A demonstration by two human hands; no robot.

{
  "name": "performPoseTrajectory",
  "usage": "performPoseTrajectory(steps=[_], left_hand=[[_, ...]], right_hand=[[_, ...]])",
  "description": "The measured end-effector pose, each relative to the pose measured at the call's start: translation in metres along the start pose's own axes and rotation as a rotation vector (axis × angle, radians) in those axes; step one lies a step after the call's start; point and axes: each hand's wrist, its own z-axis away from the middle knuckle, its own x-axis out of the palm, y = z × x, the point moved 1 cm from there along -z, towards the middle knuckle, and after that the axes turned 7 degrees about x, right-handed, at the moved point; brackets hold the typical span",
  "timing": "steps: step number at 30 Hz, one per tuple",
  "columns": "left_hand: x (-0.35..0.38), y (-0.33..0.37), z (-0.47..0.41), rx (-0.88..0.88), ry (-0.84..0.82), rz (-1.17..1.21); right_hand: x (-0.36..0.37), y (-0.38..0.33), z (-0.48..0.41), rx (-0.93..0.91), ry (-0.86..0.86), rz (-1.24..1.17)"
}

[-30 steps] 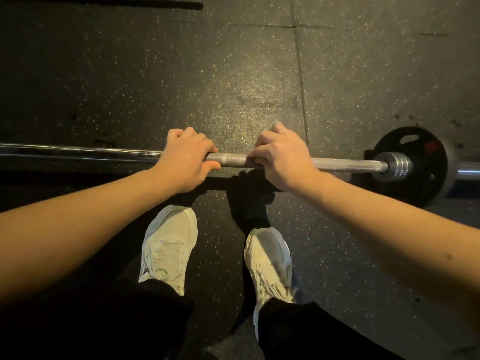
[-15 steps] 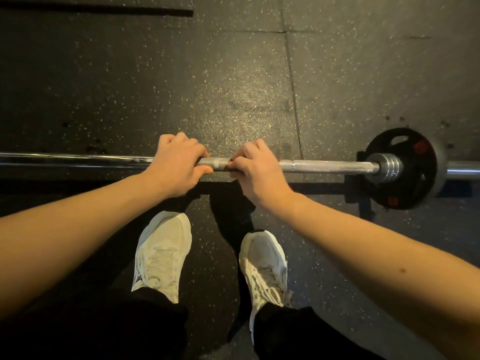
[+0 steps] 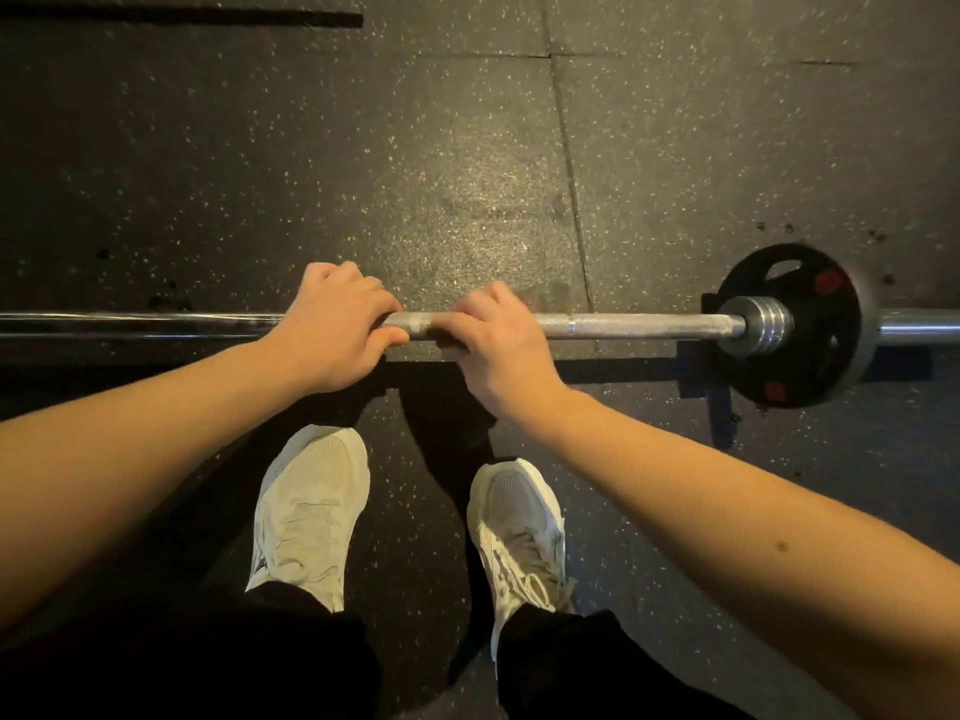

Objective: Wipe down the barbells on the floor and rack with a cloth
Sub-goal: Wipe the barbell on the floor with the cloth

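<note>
A steel barbell (image 3: 639,325) runs left to right across the dark floor, with a black weight plate (image 3: 821,350) on its right end. My left hand (image 3: 335,330) grips the bar near the middle, fingers curled over the top and thumb underneath. My right hand (image 3: 491,340) grips the bar just to the right of it, the two hands nearly touching. I see no cloth; whether one lies under a palm cannot be told.
My two white shoes (image 3: 311,511) stand on the speckled black rubber floor (image 3: 467,174) just behind the bar. A dark strip (image 3: 182,18) lies on the floor at the far top left. A seam between floor mats (image 3: 569,174) runs away from me.
My right hand has slid left along the bar until it sits close to my left hand. The left hand has kept its grip in place.
</note>
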Motion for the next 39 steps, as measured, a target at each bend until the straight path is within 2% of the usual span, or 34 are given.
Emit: performPoseTrajectory(steps=[4,9,11,15,22,28,33,36,39], left_hand=[[0.001,-0.007,0.001,0.009,-0.018,0.018],[0.000,-0.006,-0.001,0.024,-0.034,0.030],[0.000,-0.006,-0.002,0.019,-0.036,0.023],[0.000,-0.007,-0.002,0.020,-0.044,0.027],[0.001,-0.011,-0.004,0.040,-0.086,0.041],[-0.003,-0.020,-0.011,0.082,-0.110,0.075],[-0.001,-0.016,-0.009,0.056,-0.101,0.096],[-0.003,-0.014,-0.008,0.046,-0.093,0.086],[-0.005,-0.011,-0.007,0.036,-0.104,0.067]], right_hand=[[-0.031,0.041,0.024,0.087,0.032,0.101],[-0.063,0.084,0.059,0.325,0.114,0.175],[-0.053,0.073,0.052,0.322,0.128,0.128],[-0.021,0.037,0.026,0.193,0.057,0.050],[-0.046,0.068,0.039,0.223,0.078,0.105],[-0.036,0.061,0.027,0.067,-0.031,0.102],[-0.055,0.082,0.059,0.260,0.138,0.153],[-0.035,0.052,0.056,0.369,0.175,0.041],[-0.015,0.023,0.046,0.355,0.175,-0.037]])
